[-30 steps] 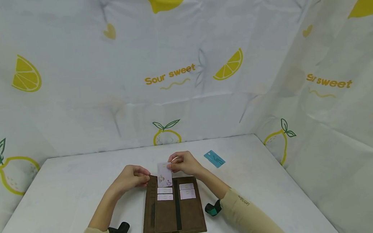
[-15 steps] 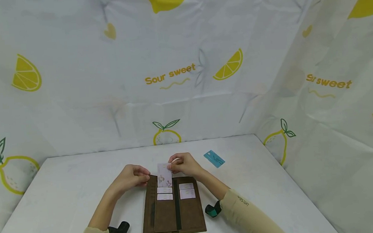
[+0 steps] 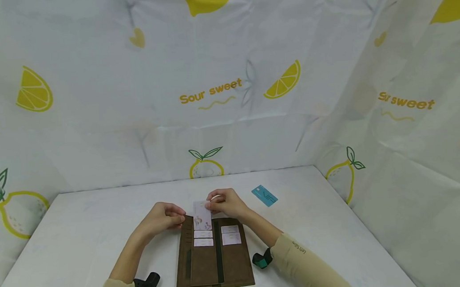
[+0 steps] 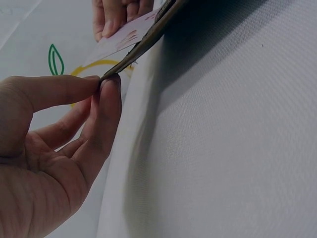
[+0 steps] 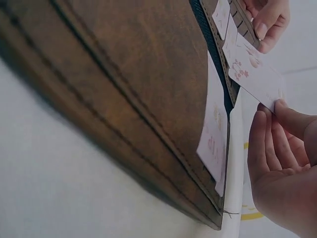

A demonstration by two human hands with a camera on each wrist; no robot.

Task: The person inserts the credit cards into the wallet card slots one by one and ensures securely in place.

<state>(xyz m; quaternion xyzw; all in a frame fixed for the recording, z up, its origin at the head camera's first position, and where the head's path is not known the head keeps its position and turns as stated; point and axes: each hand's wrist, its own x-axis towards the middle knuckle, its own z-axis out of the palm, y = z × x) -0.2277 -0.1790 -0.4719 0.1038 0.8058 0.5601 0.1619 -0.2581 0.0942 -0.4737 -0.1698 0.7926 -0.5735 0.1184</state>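
A brown wallet (image 3: 203, 267) lies unfolded on the white table, with pale cards showing in slots on both halves. My left hand (image 3: 164, 219) pinches the wallet's far left corner between thumb and fingers; the left wrist view shows that edge lifted off the table. My right hand (image 3: 227, 203) pinches the upper right edge of a white card with pink flowers (image 3: 201, 216). This card stands out past the wallet's far edge, its lower end against the left half's top slot. In the right wrist view, the flowered card (image 5: 252, 67) slants from the slots to my fingertips.
A blue VIP card (image 3: 264, 195) lies on the white table (image 3: 311, 213) beyond my right hand. Black wrist-camera mounts sit at both wrists. A lemon-print cloth (image 3: 229, 134) hangs behind the table and along its right side.
Almost nothing moves. The right hand and the flowered card shift very slightly, while the left hand keeps its hold on the wallet corner.
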